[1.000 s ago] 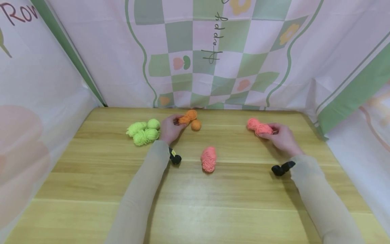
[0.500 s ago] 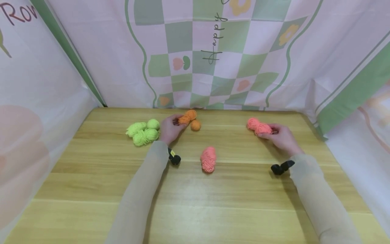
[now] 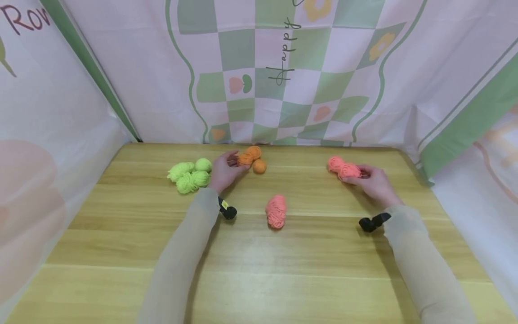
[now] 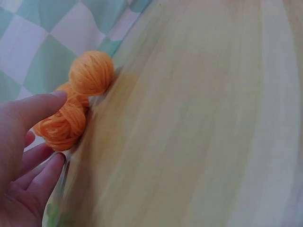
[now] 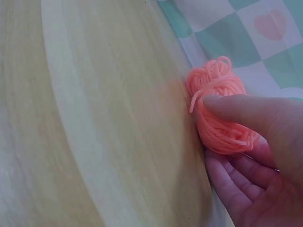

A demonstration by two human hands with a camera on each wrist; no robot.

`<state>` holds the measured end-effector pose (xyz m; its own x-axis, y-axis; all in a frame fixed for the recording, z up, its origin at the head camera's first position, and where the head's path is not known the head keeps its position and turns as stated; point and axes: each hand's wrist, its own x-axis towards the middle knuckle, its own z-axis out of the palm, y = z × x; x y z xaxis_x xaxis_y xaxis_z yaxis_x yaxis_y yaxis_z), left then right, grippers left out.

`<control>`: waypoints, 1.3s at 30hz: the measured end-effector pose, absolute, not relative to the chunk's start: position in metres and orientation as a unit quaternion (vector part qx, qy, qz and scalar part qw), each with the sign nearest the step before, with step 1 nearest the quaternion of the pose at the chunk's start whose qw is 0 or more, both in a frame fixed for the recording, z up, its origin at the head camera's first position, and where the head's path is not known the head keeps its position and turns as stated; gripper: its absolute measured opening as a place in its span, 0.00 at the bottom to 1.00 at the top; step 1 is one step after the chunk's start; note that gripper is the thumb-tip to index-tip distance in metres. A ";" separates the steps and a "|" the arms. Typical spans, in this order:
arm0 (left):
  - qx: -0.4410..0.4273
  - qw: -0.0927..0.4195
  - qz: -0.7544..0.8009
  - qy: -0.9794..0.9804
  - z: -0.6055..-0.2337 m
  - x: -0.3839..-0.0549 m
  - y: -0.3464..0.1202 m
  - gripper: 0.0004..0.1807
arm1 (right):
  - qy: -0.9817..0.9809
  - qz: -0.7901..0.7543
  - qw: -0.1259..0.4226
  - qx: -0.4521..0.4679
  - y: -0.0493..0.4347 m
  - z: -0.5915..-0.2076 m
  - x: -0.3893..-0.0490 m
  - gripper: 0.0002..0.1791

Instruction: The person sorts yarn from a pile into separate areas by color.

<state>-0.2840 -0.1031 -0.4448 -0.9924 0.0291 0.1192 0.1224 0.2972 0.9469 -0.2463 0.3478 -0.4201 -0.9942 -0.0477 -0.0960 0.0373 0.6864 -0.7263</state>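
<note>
In the head view my left hand point(image 3: 225, 172) is at the back of the table, with its thumb and fingers around a bundle of orange yarn point(image 3: 245, 159). The left wrist view shows the thumb over this yarn and the fingers below it. Beside it lies a round orange yarn ball point(image 3: 260, 166). Farther right, my right hand point(image 3: 375, 182) holds the near end of a coral yarn bundle point(image 3: 349, 171) between thumb and fingers; a loose strand end point(image 5: 192, 104) shows in the right wrist view. Another coral yarn bundle point(image 3: 276, 211) lies mid-table, apart from both hands.
Left of my left hand sit lime green yarn bundles point(image 3: 192, 182) and a green yarn ball point(image 3: 203, 165). A patterned cloth point(image 3: 269, 108) hangs along the back edge of the wooden table point(image 3: 259, 279). Black wrist cameras point(image 3: 227, 209) stick out beneath both sleeves.
My left wrist and sleeve have shifted slightly left, while the orange yarn stays in about the same place. The right hand and coral yarn hardly differ.
</note>
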 end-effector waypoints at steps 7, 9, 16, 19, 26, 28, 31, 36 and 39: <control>-0.059 0.054 -0.598 -0.798 -0.437 -0.280 -0.108 0.40 | 0.912 -0.406 0.061 0.001 0.347 -0.416 -0.243 0.51; -0.068 0.057 -0.605 -0.791 -0.433 -0.278 -0.109 0.39 | 0.911 -0.408 0.063 0.002 0.347 -0.415 -0.243 0.51; -0.111 0.050 -0.607 -0.785 -0.421 -0.266 -0.107 0.35 | 0.912 -0.405 0.068 0.003 0.347 -0.415 -0.243 0.52; -0.133 0.027 -0.610 -0.781 -0.420 -0.260 -0.104 0.37 | 0.912 -0.405 0.069 0.004 0.347 -0.416 -0.243 0.52; -0.175 0.002 -0.601 -0.780 -0.424 -0.241 -0.096 0.38 | 0.907 -0.417 0.067 0.006 0.347 -0.417 -0.242 0.52; -0.183 -0.009 -0.595 -0.782 -0.425 -0.234 -0.093 0.38 | 0.907 -0.417 0.065 0.005 0.347 -0.417 -0.241 0.51; -0.198 -0.029 -0.580 -0.790 -0.424 -0.223 -0.089 0.38 | 0.906 -0.417 0.065 0.005 0.346 -0.416 -0.240 0.51; -0.228 -0.032 -0.535 -0.813 -0.428 -0.209 -0.082 0.41 | 0.906 -0.419 0.062 0.004 0.346 -0.416 -0.239 0.49; -0.229 -0.034 -0.530 -0.816 -0.431 -0.200 -0.079 0.41 | 0.905 -0.421 0.060 0.003 0.345 -0.416 -0.239 0.49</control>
